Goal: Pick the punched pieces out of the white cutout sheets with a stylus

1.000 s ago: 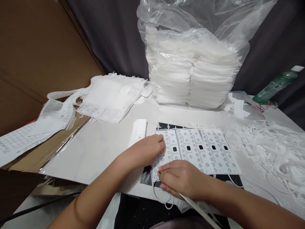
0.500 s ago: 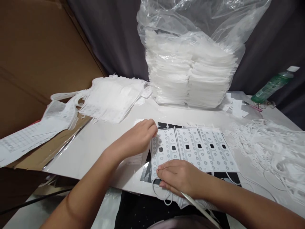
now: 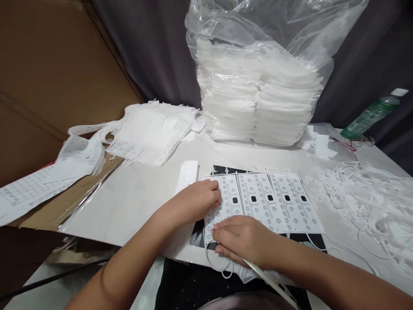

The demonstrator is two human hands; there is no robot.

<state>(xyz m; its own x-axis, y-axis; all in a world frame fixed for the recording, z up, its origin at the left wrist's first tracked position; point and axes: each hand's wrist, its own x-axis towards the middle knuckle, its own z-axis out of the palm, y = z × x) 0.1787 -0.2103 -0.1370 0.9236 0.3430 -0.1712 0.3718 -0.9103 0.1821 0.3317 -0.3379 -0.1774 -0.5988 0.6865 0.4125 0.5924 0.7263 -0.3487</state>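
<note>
A white die-cut sheet [image 3: 267,200] with small circles and several black square holes lies flat on the white table [image 3: 135,202] in front of me. My left hand [image 3: 196,201] rests on the sheet's left edge, fingers curled in a pinch on that edge. My right hand [image 3: 240,239] presses the sheet's near left corner, fingers closed; a thin white strip [image 3: 267,282] trails from under it toward me. A narrow white strip piece [image 3: 187,173] lies just left of the sheet.
A big clear plastic bag of stacked white sheets [image 3: 261,94] stands behind. A pile of white sheets [image 3: 148,131] lies at left by a cardboard wall [image 3: 54,73]. Tangled white offcuts [image 3: 368,206] fill the right. A green bottle [image 3: 371,114] lies far right.
My left hand went out to the left beside the sheet, then came back onto its left edge, covering the leftmost black hole. My right hand stayed at the near corner.
</note>
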